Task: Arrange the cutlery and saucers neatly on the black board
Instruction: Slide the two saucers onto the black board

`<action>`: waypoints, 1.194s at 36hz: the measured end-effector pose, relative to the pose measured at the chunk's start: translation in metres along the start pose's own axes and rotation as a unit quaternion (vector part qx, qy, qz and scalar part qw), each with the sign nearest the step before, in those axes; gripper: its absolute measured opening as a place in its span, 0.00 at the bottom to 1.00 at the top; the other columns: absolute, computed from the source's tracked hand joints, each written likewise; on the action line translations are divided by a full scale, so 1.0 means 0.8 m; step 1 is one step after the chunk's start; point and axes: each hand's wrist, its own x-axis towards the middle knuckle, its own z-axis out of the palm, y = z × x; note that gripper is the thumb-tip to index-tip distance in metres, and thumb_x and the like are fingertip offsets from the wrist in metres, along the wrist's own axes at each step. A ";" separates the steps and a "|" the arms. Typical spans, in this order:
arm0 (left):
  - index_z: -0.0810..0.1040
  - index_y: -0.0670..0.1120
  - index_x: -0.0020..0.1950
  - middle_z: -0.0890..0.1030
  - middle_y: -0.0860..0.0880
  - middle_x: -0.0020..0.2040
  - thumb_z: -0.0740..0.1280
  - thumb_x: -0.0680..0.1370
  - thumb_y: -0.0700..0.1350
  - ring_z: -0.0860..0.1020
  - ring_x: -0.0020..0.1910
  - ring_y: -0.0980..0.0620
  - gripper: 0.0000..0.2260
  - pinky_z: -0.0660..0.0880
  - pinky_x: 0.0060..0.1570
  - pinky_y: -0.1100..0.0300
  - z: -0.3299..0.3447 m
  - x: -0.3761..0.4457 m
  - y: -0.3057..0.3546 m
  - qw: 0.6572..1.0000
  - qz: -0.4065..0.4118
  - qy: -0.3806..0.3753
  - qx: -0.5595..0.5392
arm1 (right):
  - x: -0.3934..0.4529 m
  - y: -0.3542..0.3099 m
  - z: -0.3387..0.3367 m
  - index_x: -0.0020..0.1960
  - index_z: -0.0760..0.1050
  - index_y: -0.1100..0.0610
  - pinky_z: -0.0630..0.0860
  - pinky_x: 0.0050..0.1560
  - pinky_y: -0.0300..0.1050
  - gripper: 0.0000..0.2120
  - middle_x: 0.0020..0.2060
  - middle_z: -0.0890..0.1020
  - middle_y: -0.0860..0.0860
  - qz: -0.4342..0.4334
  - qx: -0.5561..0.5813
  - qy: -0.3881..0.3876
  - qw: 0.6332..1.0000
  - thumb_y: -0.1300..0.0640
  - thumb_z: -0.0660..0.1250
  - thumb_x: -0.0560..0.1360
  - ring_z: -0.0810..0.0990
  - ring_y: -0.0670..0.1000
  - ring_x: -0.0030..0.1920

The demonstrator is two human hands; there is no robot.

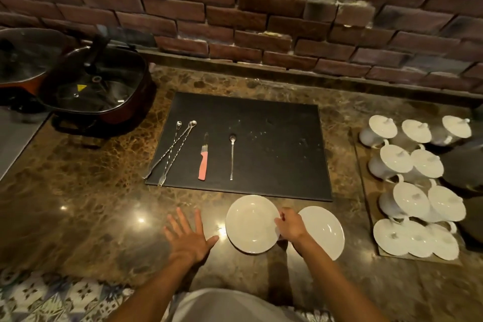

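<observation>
The black board (274, 144) lies on the marble counter. On its left part rest two crossed long twisted bar spoons (172, 151), a pink-handled knife (203, 162) and a thin long spoon (232, 157). Two white saucers sit on the counter in front of the board: the left saucer (251, 223) and the right saucer (326, 230). My right hand (291, 225) grips the right rim of the left saucer, between the two saucers. My left hand (189, 236) hovers flat with fingers spread, left of that saucer, holding nothing.
A lidded dark pan (96, 86) and another glass-lidded pot (23, 55) stand at the far left. Several white lidded cups (415, 185) fill a tray at the right. A brick wall (261, 8) backs the counter (78, 204).
</observation>
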 end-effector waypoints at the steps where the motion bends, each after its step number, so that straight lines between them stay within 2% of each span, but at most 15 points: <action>1: 0.26 0.49 0.76 0.19 0.32 0.67 0.46 0.77 0.73 0.28 0.73 0.25 0.43 0.36 0.74 0.29 0.000 -0.002 0.004 1.000 -0.005 0.001 -0.004 | 0.001 0.001 -0.005 0.52 0.73 0.51 0.79 0.43 0.43 0.03 0.51 0.80 0.53 -0.003 0.012 0.004 1.000 0.58 0.64 0.80 0.79 0.52 0.48; 4: 0.27 0.47 0.77 0.20 0.30 0.68 0.45 0.76 0.73 0.28 0.73 0.24 0.44 0.37 0.74 0.29 -0.003 -0.006 0.020 1.000 -0.020 0.002 -0.017 | 0.009 0.005 -0.025 0.56 0.75 0.54 0.82 0.45 0.48 0.06 0.50 0.80 0.53 -0.005 0.047 0.016 0.999 0.59 0.63 0.79 0.81 0.55 0.50; 9: 0.28 0.47 0.78 0.27 0.26 0.72 0.46 0.76 0.74 0.31 0.73 0.22 0.45 0.40 0.74 0.28 -0.016 -0.011 0.052 0.998 -0.054 -0.003 -0.037 | 0.040 0.002 -0.073 0.51 0.74 0.58 0.82 0.33 0.45 0.03 0.47 0.79 0.56 0.019 0.119 0.042 0.992 0.62 0.63 0.78 0.80 0.55 0.46; 14: 0.28 0.47 0.78 0.30 0.24 0.74 0.45 0.75 0.74 0.34 0.74 0.22 0.45 0.42 0.74 0.28 -0.015 0.001 0.073 0.993 -0.092 0.000 -0.072 | 0.084 -0.008 -0.115 0.52 0.75 0.60 0.85 0.41 0.52 0.05 0.47 0.79 0.56 0.046 0.182 0.061 0.980 0.63 0.65 0.77 0.80 0.54 0.47; 17: 0.30 0.48 0.79 0.33 0.23 0.74 0.44 0.73 0.77 0.38 0.75 0.22 0.48 0.44 0.74 0.27 -0.013 0.017 0.089 0.988 -0.127 0.009 -0.092 | 0.120 -0.025 -0.138 0.54 0.75 0.64 0.85 0.39 0.54 0.07 0.49 0.79 0.58 0.062 0.225 0.070 0.970 0.66 0.64 0.76 0.80 0.55 0.46; 19: 0.29 0.48 0.78 0.33 0.23 0.74 0.35 0.65 0.81 0.38 0.75 0.21 0.53 0.44 0.72 0.26 -0.017 0.026 0.099 0.981 -0.152 0.002 -0.121 | 0.143 -0.039 -0.151 0.55 0.74 0.66 0.83 0.35 0.51 0.08 0.52 0.78 0.60 0.070 0.252 0.076 0.962 0.68 0.63 0.76 0.80 0.59 0.51; 21: 0.27 0.47 0.75 0.33 0.22 0.74 0.18 0.48 0.78 0.38 0.74 0.20 0.61 0.43 0.72 0.25 -0.015 0.040 0.106 0.976 -0.174 0.003 -0.132 | 0.164 -0.051 -0.160 0.56 0.74 0.68 0.81 0.31 0.49 0.10 0.53 0.77 0.62 0.078 0.266 0.082 0.957 0.70 0.62 0.76 0.79 0.61 0.53; 23: 0.28 0.49 0.75 0.34 0.23 0.75 0.13 0.41 0.74 0.39 0.74 0.20 0.65 0.43 0.71 0.25 -0.010 0.048 0.109 0.975 -0.180 0.006 -0.129 | 0.183 -0.060 -0.167 0.57 0.74 0.69 0.81 0.30 0.48 0.11 0.53 0.78 0.62 0.083 0.273 0.089 0.954 0.71 0.62 0.75 0.79 0.61 0.51; 30: 0.34 0.48 0.79 0.36 0.25 0.76 0.18 0.46 0.79 0.39 0.75 0.20 0.66 0.41 0.70 0.24 -0.009 0.054 0.115 0.975 -0.175 0.007 -0.136 | 0.238 -0.086 -0.176 0.56 0.74 0.71 0.82 0.51 0.65 0.11 0.57 0.78 0.65 0.092 0.312 0.100 0.940 0.73 0.60 0.74 0.80 0.66 0.57; 33: 0.30 0.49 0.76 0.35 0.21 0.74 0.14 0.46 0.76 0.38 0.73 0.18 0.61 0.44 0.70 0.24 -0.009 0.052 0.118 0.973 -0.197 0.009 -0.119 | 0.249 -0.095 -0.177 0.60 0.74 0.70 0.82 0.51 0.63 0.14 0.59 0.78 0.64 0.094 0.320 0.095 0.938 0.72 0.62 0.75 0.80 0.65 0.58; 36: 0.27 0.48 0.75 0.34 0.21 0.73 0.13 0.43 0.75 0.37 0.73 0.18 0.63 0.45 0.71 0.25 -0.018 0.047 0.121 0.975 -0.198 -0.005 -0.099 | 0.253 -0.095 -0.174 0.60 0.74 0.70 0.82 0.51 0.63 0.14 0.58 0.78 0.63 0.095 0.334 0.101 0.932 0.72 0.63 0.75 0.80 0.65 0.57; 38: 0.25 0.48 0.75 0.34 0.21 0.73 0.12 0.39 0.73 0.37 0.74 0.19 0.66 0.46 0.72 0.26 -0.028 0.042 0.122 0.977 -0.191 -0.014 -0.092 | 0.250 -0.094 -0.173 0.57 0.75 0.70 0.82 0.52 0.63 0.11 0.56 0.79 0.63 0.093 0.348 0.102 0.927 0.72 0.63 0.75 0.81 0.64 0.56; 40: 0.23 0.48 0.73 0.33 0.22 0.73 0.12 0.36 0.73 0.37 0.74 0.19 0.66 0.45 0.73 0.27 -0.037 0.033 0.124 0.980 -0.179 -0.016 -0.087 | 0.246 -0.090 -0.173 0.46 0.76 0.67 0.81 0.53 0.60 0.03 0.52 0.79 0.62 0.086 0.369 0.090 0.921 0.72 0.64 0.76 0.81 0.62 0.53; 41: 0.22 0.48 0.71 0.33 0.22 0.73 0.13 0.36 0.73 0.37 0.74 0.19 0.64 0.45 0.73 0.27 -0.041 0.028 0.125 0.981 -0.173 -0.015 -0.085 | 0.244 -0.087 -0.174 0.41 0.74 0.66 0.81 0.53 0.58 0.06 0.49 0.79 0.61 0.088 0.376 0.080 0.919 0.72 0.64 0.76 0.82 0.60 0.50; 43: 0.21 0.47 0.71 0.33 0.22 0.73 0.18 0.45 0.78 0.37 0.74 0.20 0.59 0.45 0.73 0.27 -0.046 0.020 0.124 0.982 -0.167 -0.014 -0.090 | 0.238 -0.077 -0.179 0.40 0.74 0.68 0.82 0.54 0.55 0.07 0.44 0.79 0.61 0.080 0.393 0.049 0.915 0.71 0.64 0.77 0.82 0.57 0.44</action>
